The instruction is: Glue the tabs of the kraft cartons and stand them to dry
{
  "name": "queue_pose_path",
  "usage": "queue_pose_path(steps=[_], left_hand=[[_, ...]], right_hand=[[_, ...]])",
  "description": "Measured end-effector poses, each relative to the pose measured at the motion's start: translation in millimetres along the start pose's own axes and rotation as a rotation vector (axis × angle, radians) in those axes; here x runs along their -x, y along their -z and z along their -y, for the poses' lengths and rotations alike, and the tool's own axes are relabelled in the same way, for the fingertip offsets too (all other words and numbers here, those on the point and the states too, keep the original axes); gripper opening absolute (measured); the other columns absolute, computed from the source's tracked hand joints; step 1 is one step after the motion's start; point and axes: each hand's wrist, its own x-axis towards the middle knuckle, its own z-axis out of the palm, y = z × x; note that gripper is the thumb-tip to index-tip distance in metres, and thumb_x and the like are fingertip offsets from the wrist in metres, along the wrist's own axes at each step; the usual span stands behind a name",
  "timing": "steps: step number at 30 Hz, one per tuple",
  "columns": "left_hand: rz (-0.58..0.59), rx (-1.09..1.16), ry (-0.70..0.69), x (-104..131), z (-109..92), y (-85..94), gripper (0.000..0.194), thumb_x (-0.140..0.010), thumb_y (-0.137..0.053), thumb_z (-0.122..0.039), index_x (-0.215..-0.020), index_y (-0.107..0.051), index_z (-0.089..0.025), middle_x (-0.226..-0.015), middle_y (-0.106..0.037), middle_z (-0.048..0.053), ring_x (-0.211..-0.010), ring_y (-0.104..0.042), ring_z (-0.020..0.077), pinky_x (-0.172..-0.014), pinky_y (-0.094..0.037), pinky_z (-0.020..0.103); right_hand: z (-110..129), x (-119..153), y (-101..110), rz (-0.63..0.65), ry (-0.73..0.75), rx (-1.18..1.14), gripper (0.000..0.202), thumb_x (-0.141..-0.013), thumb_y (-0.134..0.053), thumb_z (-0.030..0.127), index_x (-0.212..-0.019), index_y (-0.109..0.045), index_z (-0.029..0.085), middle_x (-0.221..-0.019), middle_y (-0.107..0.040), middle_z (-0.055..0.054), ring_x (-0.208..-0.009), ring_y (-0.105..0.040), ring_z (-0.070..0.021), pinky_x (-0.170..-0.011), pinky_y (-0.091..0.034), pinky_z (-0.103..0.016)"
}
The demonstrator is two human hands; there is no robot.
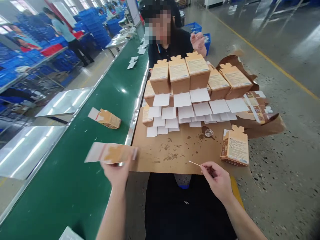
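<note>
Hands [218,182] with flap-up carton [113,153] and cotton swab [195,163]

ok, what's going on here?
The left hand, blurred, holds a carton at the edge of the green belt; the right hand holds a cotton swab over the brown cardboard. Ahead is a carton stack, many white flaps out, with a co-worker behind it.

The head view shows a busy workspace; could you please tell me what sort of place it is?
It looks like a factory floor, most likely a production line: a long green belt runs beside the person, stacked blue crates stand behind it, and many matching cartons are piled together.
</note>
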Motion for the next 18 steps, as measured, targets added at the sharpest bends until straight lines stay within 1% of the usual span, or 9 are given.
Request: queue_pose_path(steps=[2,3,4,6,8,11,13,15,18], left_hand=[[-0.200,-0.026,-0.098,-44,-1,32.2,0.100,-0.054,-0.115,-0.040,-0.132,-0.053,-0.027,-0.154,-0.072,0.017,-0.155,-0.067,0.0472,-0.133,-0.054,0.071],[-0.246,-0.040,-0.102,-63,1,44.8,0.097,-0.053,-0.114,-0.038,-0.127,-0.052,-0.027,-0.151,-0.073,0.018,-0.153,-0.069,0.0470,-0.132,-0.055,0.071],[-0.265,-0.061,-0.076,-78,3,54.4,0.094,-0.051,-0.113,-0.037,-0.122,-0.051,-0.027,-0.146,-0.074,0.018,-0.151,-0.071,0.0471,-0.131,-0.056,0.071],[-0.260,-0.116,-0.001,-98,12,65.4,0.092,-0.049,-0.113,-0.034,-0.116,-0.050,-0.027,-0.137,-0.077,0.016,-0.146,-0.074,0.0473,-0.129,-0.057,0.071],[-0.208,-0.170,0.037,-105,22,68.8,0.092,-0.047,-0.112,-0.034,-0.117,-0.051,-0.028,-0.136,-0.078,0.016,-0.144,-0.075,0.0469,-0.129,-0.057,0.070],[-0.145,-0.250,0.037,-105,37,68.0,0.097,-0.047,-0.111,-0.038,-0.123,-0.052,-0.028,-0.142,-0.078,0.017,-0.144,-0.076,0.0461,-0.130,-0.057,0.069],[-0.147,-0.280,0.031,-107,44,64.4,0.098,-0.049,-0.109,-0.040,-0.127,-0.052,-0.028,-0.144,-0.078,0.018,-0.143,-0.076,0.0459,-0.130,-0.056,0.068],[-0.174,-0.284,0.008,-114,48,58.2,0.097,-0.051,-0.107,-0.039,-0.130,-0.051,-0.028,-0.145,-0.077,0.017,-0.144,-0.075,0.0453,-0.130,-0.056,0.068],[-0.180,-0.267,0.002,-124,49,49.5,0.097,-0.051,-0.106,-0.040,-0.129,-0.050,-0.028,-0.142,-0.075,0.016,-0.145,-0.074,0.0444,-0.130,-0.056,0.067]], right_hand=[[0,-3,4,0.018,0.008,0.008,0.054,-0.101,-0.080,0.076,-0.083,-0.086,0.025,-0.071,-0.078,-0.007,-0.060,-0.072,-0.0240,-0.055,-0.063,-0.035],[0,-5,5,0.027,0.012,0.007,0.054,-0.100,-0.081,0.076,-0.082,-0.086,0.025,-0.071,-0.078,-0.007,-0.059,-0.072,-0.0243,-0.055,-0.063,-0.035],[0,-7,5,0.035,0.014,0.006,0.054,-0.100,-0.081,0.076,-0.081,-0.086,0.025,-0.069,-0.077,-0.008,-0.059,-0.072,-0.0244,-0.055,-0.063,-0.035],[-1,-10,3,0.056,0.016,0.004,0.053,-0.099,-0.082,0.075,-0.081,-0.087,0.025,-0.068,-0.076,-0.008,-0.058,-0.072,-0.0253,-0.055,-0.064,-0.036],[-3,-12,3,0.065,0.019,0.009,0.049,-0.099,-0.082,0.072,-0.083,-0.088,0.027,-0.070,-0.077,-0.009,-0.059,-0.073,-0.0266,-0.056,-0.066,-0.038],[-6,-13,3,0.069,0.036,0.029,0.043,-0.100,-0.083,0.068,-0.085,-0.089,0.028,-0.072,-0.078,-0.008,-0.060,-0.073,-0.0266,-0.058,-0.067,-0.038],[-5,-14,4,0.095,0.062,0.048,0.041,-0.102,-0.082,0.065,-0.086,-0.089,0.029,-0.074,-0.079,-0.008,-0.061,-0.073,-0.0257,-0.057,-0.066,-0.037],[-1,-18,2,0.127,0.099,0.056,0.042,-0.105,-0.079,0.064,-0.087,-0.089,0.029,-0.078,-0.081,-0.010,-0.063,-0.073,-0.0256,-0.056,-0.064,-0.037],[9,-26,-2,0.143,0.148,0.051,0.047,-0.107,-0.077,0.067,-0.085,-0.088,0.028,-0.081,-0.081,-0.011,-0.065,-0.072,-0.0260,-0.054,-0.062,-0.038]])
